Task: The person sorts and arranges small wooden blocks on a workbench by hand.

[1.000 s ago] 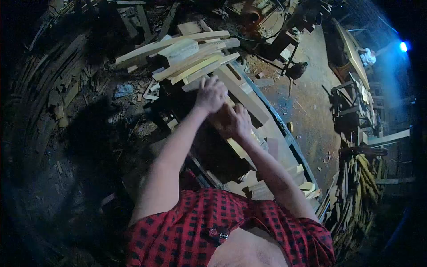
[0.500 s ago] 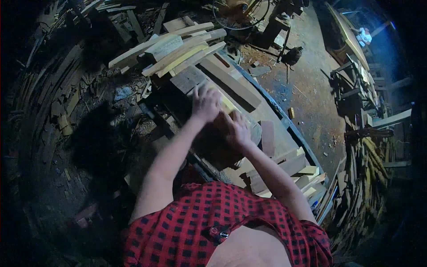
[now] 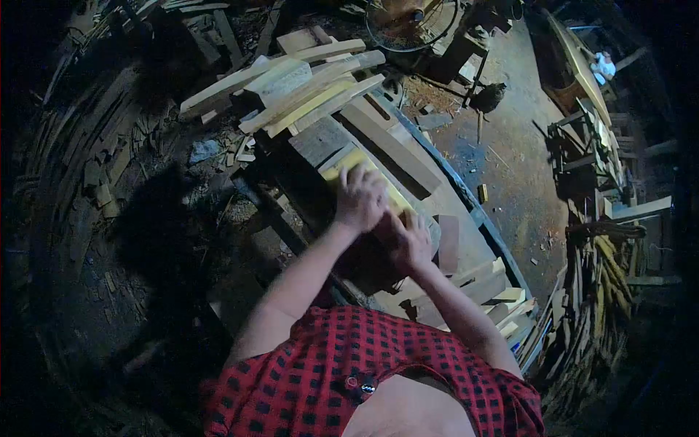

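A pale yellow wooden board (image 3: 397, 199) lies along a long, narrow grey bed (image 3: 321, 139) on the bench. My left hand (image 3: 362, 198) presses on the board toward its far end, with the fingers bent over its top. Nearer my body, my right hand (image 3: 413, 242) grips the same board, its fingers curled over the upper edge. The two hands are close together, thumbs almost meeting. My palms and the shadow beneath them hide the board's lower side. Beside the bed, on the right, a thick brown wooden bar (image 3: 392, 151) runs alongside.
Curved wooden pieces (image 3: 313, 80) are stacked at the bench's far end. More cut pieces (image 3: 477, 280) lie at its near right. A round wire-guarded fan (image 3: 412, 22) stands beyond. Scrap wood covers the floor at left. A person in white (image 3: 603, 68) is far right.
Both hands have shifted slightly right and nearer in view, and the camera view has moved a little too. More of the yellow board shows beyond my left hand.
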The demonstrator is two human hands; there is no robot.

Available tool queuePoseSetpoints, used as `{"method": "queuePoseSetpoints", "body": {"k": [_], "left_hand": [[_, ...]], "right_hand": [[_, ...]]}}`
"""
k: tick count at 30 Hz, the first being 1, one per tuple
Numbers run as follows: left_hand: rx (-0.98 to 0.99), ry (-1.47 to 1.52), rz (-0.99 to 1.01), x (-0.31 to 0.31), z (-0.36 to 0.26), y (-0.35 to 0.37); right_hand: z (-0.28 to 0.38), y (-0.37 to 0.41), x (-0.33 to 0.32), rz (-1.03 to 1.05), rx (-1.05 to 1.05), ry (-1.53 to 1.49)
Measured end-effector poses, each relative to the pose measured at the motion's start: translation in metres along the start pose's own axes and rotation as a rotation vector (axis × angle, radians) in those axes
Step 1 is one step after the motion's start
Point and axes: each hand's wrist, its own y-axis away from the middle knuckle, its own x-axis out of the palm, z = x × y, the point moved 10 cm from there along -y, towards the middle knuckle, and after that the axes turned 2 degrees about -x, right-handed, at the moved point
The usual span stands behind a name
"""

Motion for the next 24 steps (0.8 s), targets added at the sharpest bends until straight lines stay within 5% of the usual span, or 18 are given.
{"method": "queuePoseSetpoints", "body": {"k": [6, 7, 11, 24], "left_hand": [[0.064, -0.046, -0.055, 0.02, 0.08, -0.089], [0.006, -0.102, 0.103, 0.032, 0.089, -0.099], [0.029, -0.119, 0.015, 0.033, 0.088, -0.094], [0.12, 0.094, 0.044, 0.038, -0.096, 0.028]], "right_hand": [[-0.004, -0.115, 0.003, -0.21, -0.014, 0.008], [-0.007, -0.122, 0.005, -0.214, -0.005, 0.011], [-0.011, -0.119, 0.008, -0.201, -0.007, 0.051], [-0.034, 0.087, -0.036, -0.129, 0.118, 0.021]]}}
